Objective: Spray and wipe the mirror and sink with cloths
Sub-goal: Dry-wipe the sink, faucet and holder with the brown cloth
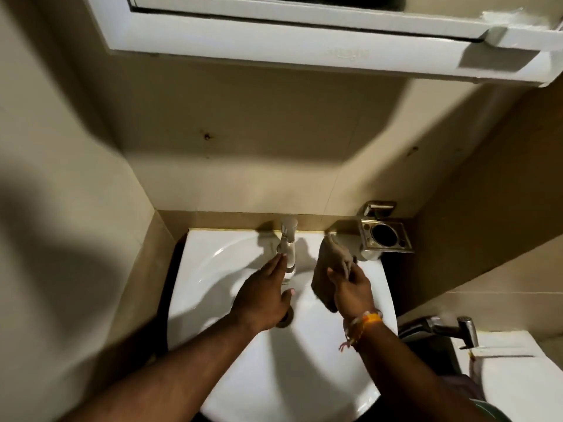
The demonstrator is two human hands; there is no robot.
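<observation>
Reaching forward from the near edge of the view, two bare forearms are stretching over a white sink (231,376). A band of threads (362,322), orange and pale, is circling the right wrist. To the right of the basin, a white toilet (518,376) is showing at the frame's edge, with a metal sprayer (466,325) lying just beyond it.

The left hand (262,300) is hovering above the drain (286,319), its fingers lying straight and together, the fingertips touching the side of the chrome tap (288,248); the thumb is spreading off to the right, so this grip is staying apart and clamping nothing. The right hand (352,290) is pinching a brown cloth (323,275) between thumb and fingers, its grip clamping on the fabric. The cloth is hanging over the basin's right side, its pale upper edge trailing back towards the rear rim.

Farther back, a metal holder (385,237) with a round opening is sitting by the sink's rear right corner against the beige wall (243,166). Above everything, the white frame of the mirror (274,35) is jutting from the wall.
</observation>
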